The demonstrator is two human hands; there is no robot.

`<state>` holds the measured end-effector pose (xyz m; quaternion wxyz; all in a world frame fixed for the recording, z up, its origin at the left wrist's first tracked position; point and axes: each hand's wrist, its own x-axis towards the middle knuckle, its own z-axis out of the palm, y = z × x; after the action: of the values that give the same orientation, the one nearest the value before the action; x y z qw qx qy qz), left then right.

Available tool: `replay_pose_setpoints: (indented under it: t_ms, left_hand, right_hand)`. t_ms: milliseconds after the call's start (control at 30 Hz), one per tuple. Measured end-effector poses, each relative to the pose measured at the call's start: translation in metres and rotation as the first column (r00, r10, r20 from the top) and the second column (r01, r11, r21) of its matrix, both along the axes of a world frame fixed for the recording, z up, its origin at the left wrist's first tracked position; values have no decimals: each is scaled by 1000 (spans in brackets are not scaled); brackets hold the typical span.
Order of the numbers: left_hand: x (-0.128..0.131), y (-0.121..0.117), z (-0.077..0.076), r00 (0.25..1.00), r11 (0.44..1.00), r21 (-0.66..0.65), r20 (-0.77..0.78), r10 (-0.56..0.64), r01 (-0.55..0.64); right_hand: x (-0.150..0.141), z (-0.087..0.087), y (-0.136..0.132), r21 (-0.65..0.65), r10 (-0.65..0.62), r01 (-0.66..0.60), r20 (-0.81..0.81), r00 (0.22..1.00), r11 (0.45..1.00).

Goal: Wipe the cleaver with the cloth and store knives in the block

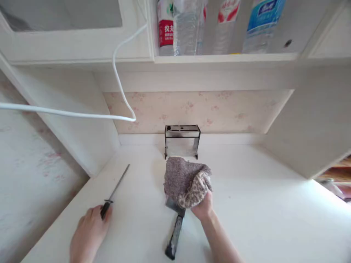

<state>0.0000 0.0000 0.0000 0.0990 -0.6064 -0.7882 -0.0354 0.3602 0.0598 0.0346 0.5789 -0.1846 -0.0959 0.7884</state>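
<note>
On the left of the white countertop, my left hand (pixel 91 226) is closed around the black handle of a sharpening steel (pixel 120 184), its thin rod pointing away from me. My right hand (pixel 203 206) grips a bunched brown-grey cloth (pixel 183 179) with a leopard-print side. Partly covered by the cloth is a cleaver (pixel 175 207); its worn black handle points toward me, and most of its blade is hidden. Behind the cloth, a knife block (pixel 182 136) with a black frame and slots on top stands against the back wall.
A white cable (pixel 123 93) hangs across the upper left. Several plastic bottles (pixel 188 27) stand on the shelf (pixel 225 58) above. White side panels (pixel 309 120) bound the countertop (pixel 246 204), and floral wallpaper (pixel 189 109) covers the back.
</note>
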Motion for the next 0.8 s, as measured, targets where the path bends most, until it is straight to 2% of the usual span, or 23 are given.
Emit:
replay_pose_setpoints:
  t_ms: [133,200,267,333,400,467,600,700,800]
  left_hand:
    - [5,10,-7,990,995,-54,107,86,-81]
    - [8,14,-6,964,991,-84,235,124,-107]
    - [13,14,-2,905,986,-115,396,158,-122]
    - [23,10,4,810,988,-116,566,150,-102]
    - [42,1,12,692,996,-67,716,91,-61]
    - [69,-10,23,563,999,-1,826,18,-32]
    - [134,-29,39,279,995,36,958,-60,92]
    - [175,-34,34,108,980,9,994,-31,197]
    - [196,-35,20,18,960,-52,999,49,274]
  right_hand:
    - [-3,1,2,18,8,-8,6,1000,1000]
    - [-4,-2,2,25,5,-5,2,1000,1000]
    - [-5,-6,2,38,9,-9,6,1000,999]
    - [-7,-10,1,50,21,-21,17,1000,999]
    - [-10,-12,1,48,33,-34,27,999,998]
    - [-13,-13,0,38,39,-40,32,999,998]
    - [-22,-14,-5,49,73,-76,54,996,996]
    - [-32,-19,-12,42,152,-158,123,981,986]
    - [-39,-24,-16,-14,162,-163,203,966,987]
